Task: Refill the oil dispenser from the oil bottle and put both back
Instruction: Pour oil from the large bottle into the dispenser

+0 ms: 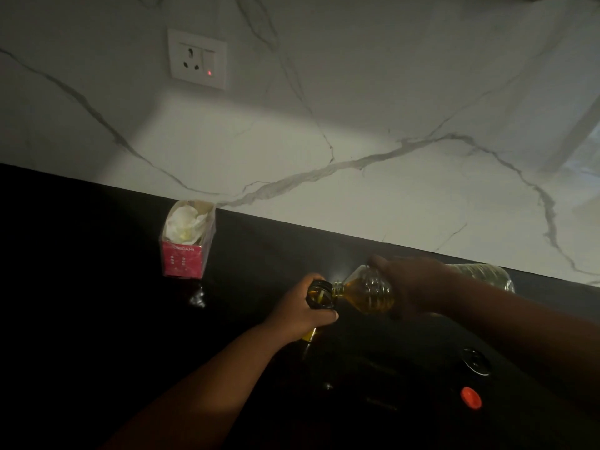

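Note:
My left hand [303, 311] grips the oil dispenser [320, 294], a dark glass vessel standing upright on the black counter [97, 319] with its mouth uncovered. My right hand [414, 287] holds the clear plastic oil bottle [367, 292] tipped on its side, golden oil inside. The bottle's neck rests at the dispenser's rim, and a thin stream of oil shows inside the mouth. The bottle's base sticks out behind my right wrist toward the wall.
An orange bottle cap [470, 397] lies on the counter at the lower right. Near it sits a dark round lid [475, 362]. A pink box [188, 241] with white paper stands at the back left. A wall socket [197, 58] sits on the marble backsplash.

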{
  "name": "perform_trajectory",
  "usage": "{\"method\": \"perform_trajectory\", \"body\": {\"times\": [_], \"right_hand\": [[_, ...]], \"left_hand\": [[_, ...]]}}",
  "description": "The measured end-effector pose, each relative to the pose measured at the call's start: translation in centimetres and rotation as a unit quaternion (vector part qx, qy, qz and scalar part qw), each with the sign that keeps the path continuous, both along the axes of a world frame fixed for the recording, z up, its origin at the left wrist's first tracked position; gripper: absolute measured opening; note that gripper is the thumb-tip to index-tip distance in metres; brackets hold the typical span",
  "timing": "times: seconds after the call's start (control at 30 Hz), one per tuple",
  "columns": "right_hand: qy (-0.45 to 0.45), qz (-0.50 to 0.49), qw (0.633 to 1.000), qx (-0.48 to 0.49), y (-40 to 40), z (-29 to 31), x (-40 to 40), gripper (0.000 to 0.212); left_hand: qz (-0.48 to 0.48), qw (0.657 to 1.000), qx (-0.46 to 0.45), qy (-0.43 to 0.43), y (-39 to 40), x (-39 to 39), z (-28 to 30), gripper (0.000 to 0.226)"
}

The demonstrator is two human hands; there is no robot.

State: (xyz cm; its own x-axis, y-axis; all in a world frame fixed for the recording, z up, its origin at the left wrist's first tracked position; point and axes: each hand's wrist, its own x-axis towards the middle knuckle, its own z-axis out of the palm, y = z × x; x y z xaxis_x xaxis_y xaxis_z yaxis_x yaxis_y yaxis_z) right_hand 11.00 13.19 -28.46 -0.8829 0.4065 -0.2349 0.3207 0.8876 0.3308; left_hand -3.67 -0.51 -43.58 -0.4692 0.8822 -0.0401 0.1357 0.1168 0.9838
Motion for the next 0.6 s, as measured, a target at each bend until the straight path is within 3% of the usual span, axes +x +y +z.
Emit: {"method": "perform_trajectory", "body": {"times": [0.6], "right_hand": [[-0.007, -0.004, 1.0, 0.003, 0.02, -0.09, -0.13, 0.098]], "left_hand": [[0.002, 1.0, -0.006, -0.004, -0.22, 0.11, 0.17, 0.061]]}}
